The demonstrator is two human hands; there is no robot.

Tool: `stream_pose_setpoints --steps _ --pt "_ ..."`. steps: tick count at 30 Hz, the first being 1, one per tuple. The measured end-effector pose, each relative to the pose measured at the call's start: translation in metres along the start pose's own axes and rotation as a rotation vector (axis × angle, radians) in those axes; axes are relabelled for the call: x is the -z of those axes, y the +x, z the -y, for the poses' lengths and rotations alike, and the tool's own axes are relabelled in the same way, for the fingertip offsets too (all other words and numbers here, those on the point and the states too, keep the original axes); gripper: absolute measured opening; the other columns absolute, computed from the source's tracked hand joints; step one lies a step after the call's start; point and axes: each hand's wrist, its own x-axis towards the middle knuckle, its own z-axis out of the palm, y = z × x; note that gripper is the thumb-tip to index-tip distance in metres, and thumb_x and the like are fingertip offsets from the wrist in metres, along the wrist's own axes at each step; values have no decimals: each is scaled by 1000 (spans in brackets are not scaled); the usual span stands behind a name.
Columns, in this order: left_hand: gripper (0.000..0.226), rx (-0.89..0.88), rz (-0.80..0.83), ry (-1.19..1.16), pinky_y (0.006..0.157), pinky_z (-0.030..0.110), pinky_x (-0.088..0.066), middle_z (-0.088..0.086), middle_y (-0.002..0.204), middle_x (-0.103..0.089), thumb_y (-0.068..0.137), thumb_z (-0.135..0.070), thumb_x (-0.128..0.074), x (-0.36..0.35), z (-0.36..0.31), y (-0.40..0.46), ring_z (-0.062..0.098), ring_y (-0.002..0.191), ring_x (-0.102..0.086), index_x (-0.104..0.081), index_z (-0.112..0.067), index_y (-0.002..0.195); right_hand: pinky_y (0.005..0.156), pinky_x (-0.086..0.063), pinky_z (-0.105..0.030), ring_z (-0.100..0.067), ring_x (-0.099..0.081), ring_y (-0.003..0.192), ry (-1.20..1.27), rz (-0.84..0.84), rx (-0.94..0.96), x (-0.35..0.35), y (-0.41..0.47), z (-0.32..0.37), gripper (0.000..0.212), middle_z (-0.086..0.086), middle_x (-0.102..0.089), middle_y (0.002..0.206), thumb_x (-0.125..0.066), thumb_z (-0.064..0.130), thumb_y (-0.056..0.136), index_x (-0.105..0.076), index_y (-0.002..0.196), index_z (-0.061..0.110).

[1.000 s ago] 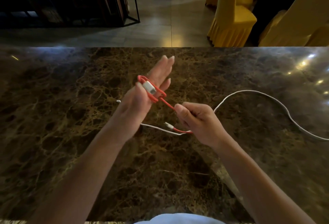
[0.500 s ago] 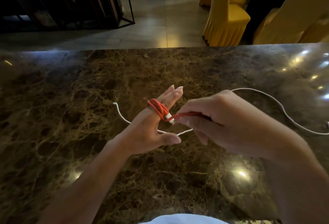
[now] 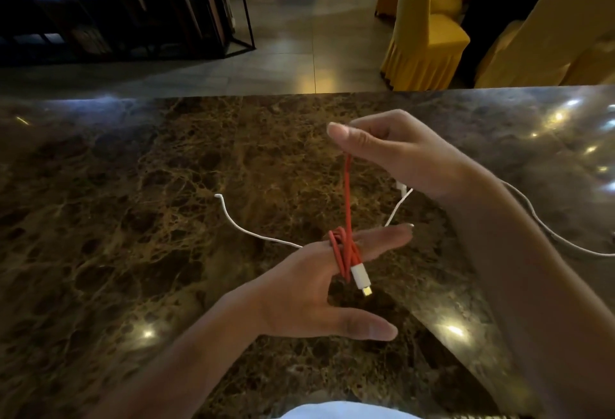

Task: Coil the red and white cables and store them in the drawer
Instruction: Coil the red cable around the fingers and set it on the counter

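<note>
Spreading beneath both our hands is the brown marble counter (image 3: pixel 166 219), the largest thing before us. Beyond its far edge stand yellow-draped chairs (image 3: pixel 426 39). Our right hand (image 3: pixel 409 152) is raised above the left fingers, its thumb and fingers pinching the free run of the red cable (image 3: pixel 347 199). Our left hand (image 3: pixel 299 292) lies flat, fingers straight and thumb spread, gripping nothing itself; the red cable is wound in several loops around those straight fingers. On the counter below the fingers trails the white cable (image 3: pixel 239 229), uncoiled (part of it hidden behind our hands). Smallest, a white plug (image 3: pixel 361 277) hangs from the coil, just under the left fingers.
</note>
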Motion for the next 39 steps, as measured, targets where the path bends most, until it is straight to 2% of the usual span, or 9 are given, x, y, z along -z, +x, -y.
stream_pose_setpoints --steps 6,9,14,18,21,27,32,36,39 --pt "88 106 -64 -11 124 38 -36 -24 162 -40 88 -28 -84 -6 37 12 -4 149 -37 -34 -36 160 48 -30 -19 -8 -36 39 -4 -274 220 -27 14 3 56 15 -37 45 -68 21 101 -43 52 28" --pt "80 171 -128 -17 122 22 -34 -48 145 -42 87 -34 -84 0 52 16 -14 144 -37 -35 -59 145 48 -29 -15 -7 -37 38 -1 -259 263 -40 11 7 58 16 -35 44 -67 16 101 -40 54 34" --pt "61 220 -231 -34 114 25 -45 -24 141 -58 88 -35 -83 -2 65 29 -4 136 -53 -51 -46 139 47 -30 -19 -11 -38 40 -36 -183 324 -48 4 15 50 15 -38 49 -64 18 101 -45 55 25" --pt "60 227 -231 -36 105 6 -41 -31 136 -54 91 -28 -79 -6 58 32 -23 125 -49 -47 -42 140 49 -30 -17 -12 -38 41 -114 -161 359 -44 0 24 54 15 -37 50 -64 18 102 -39 56 33" --pt "75 175 -159 -23 119 24 -39 -24 153 -47 90 -25 -82 -11 47 28 -14 139 -44 -42 -32 153 47 -30 -15 -9 -40 39 -69 -183 306 -33 5 18 51 16 -39 47 -63 18 103 -46 57 31" --pt "90 -87 -38 -167 124 42 -36 -7 165 -41 82 -3 -85 -10 -11 4 10 153 -37 -39 -20 157 46 -28 -23 -11 -31 42 194 -286 -14 -8 24 -45 49 1 -38 50 -65 24 103 -57 65 -6" --pt "94 -188 -140 -376 123 41 -31 9 167 -33 93 -58 -65 16 -22 13 28 157 -30 -23 -9 162 56 -40 -21 0 -47 48 233 -199 -311 -50 6 -85 36 3 -46 63 -64 4 99 -59 64 -2" --pt "107 -148 -254 -548 127 40 -23 21 171 -19 93 -72 -52 29 -6 15 33 159 -21 -8 -2 161 44 -25 -15 -1 -29 41 383 -156 -378 -80 -22 -96 51 11 -38 47 -61 41 97 -47 56 15" --pt "111 -105 -275 -618 130 43 -20 18 171 -23 91 -78 -47 39 12 21 30 159 -23 -9 -1 163 50 -30 -16 -5 -33 47 282 -50 -332 -87 -40 -89 57 10 -39 50 -44 37 110 -47 58 14"
